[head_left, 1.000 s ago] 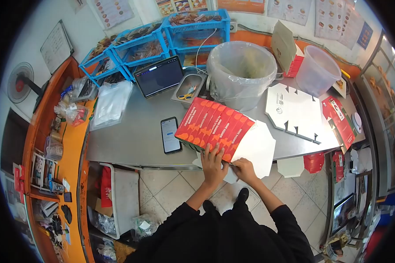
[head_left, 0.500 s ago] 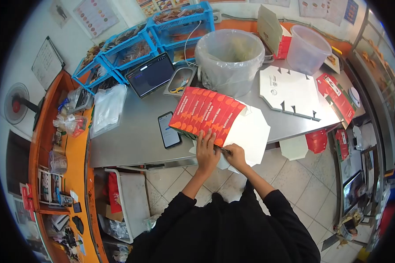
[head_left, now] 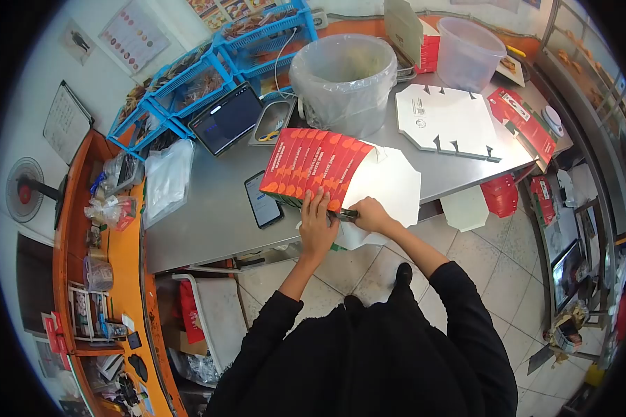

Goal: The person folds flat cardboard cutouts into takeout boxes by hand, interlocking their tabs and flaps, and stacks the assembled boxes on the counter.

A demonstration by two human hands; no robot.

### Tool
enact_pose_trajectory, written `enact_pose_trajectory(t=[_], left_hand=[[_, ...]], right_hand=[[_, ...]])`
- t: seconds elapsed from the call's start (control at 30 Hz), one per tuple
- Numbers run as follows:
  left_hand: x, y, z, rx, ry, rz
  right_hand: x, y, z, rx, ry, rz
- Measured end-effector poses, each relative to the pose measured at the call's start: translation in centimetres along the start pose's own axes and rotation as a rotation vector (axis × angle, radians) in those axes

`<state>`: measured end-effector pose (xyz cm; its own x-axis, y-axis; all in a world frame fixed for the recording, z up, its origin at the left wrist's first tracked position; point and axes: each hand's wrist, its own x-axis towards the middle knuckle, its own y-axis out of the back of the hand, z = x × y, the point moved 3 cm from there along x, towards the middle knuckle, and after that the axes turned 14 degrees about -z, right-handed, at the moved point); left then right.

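A row of overlapping red printed cardboard boxes lies at the front of the steel table, with a white inner flap spread to the right. My left hand grips the near edge of the red cardboard, fingers laid over its printed face. In my right hand, closed, is a dark metallic stapler, its front at the cardboard's near corner beside my left thumb. My fingers partly cover the stapler, so its jaws are hard to make out.
A phone lies left of the boxes on the steel table. Behind stand a tablet, a metal tray with yellow-handled scissors, and a plastic-lined bucket. Flat white cardboard lies to the right.
The view has shifted a little. My right hand has turned and moved slightly away from my left fingers, showing more of the stapler at the cardboard's edge. My left hand keeps its hold.
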<state>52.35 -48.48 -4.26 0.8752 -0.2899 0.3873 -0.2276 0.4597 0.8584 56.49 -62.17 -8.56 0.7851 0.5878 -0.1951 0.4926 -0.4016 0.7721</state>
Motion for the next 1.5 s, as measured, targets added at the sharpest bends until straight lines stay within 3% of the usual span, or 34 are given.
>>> enact_pose_trajectory(t=[0.33,0.57,0.83,0.9,1.03,1.1,1.2,1.33,1.37,1.4,1.5], left_hand=[[0.0,-0.3,0.4,0.046,-0.022,0.006],[-0.3,-0.5,0.6,0.118,-0.032,-0.021],[-0.4,-0.9,0.3,0.105,-0.015,-0.018],[-0.4,-0.8,0.2,0.088,-0.047,-0.025],[0.1,-0.3,0.0,0.033,-0.068,-0.073],[-0.2,0.2,0.4,-0.053,-0.095,-0.086],[-0.4,0.1,-0.2,-0.026,-0.133,-0.145],[-0.2,0.6,0.3,-0.043,-0.021,-0.162],[-0.5,0.5,-0.1,-0.054,-0.008,-0.133],[-0.7,0.4,-0.2,-0.061,0.005,-0.101],[-0.7,0.3,1.2,-0.119,0.241,0.034]], right_hand=[[-0.5,-2.6,-0.2,0.107,0.199,0.38],[0.5,-3.0,0.1,0.074,0.172,0.322],[2.4,-4.0,-1.5,0.309,0.104,0.437],[2.1,-4.2,-1.5,0.288,0.089,0.416],[1.1,-5.2,-1.3,0.107,0.285,0.224],[-1.8,-5.5,-0.5,0.152,0.264,0.227],[-7.2,-2.7,2.4,-0.059,0.274,0.279],[-16.8,5.3,17.6,-0.035,-0.056,0.69],[-19.9,8.4,21.5,-0.089,-0.266,0.801],[-23.0,11.3,25.8,-0.15,-0.503,0.75],[-30.2,17.8,38.1,-0.383,-0.89,0.64]])
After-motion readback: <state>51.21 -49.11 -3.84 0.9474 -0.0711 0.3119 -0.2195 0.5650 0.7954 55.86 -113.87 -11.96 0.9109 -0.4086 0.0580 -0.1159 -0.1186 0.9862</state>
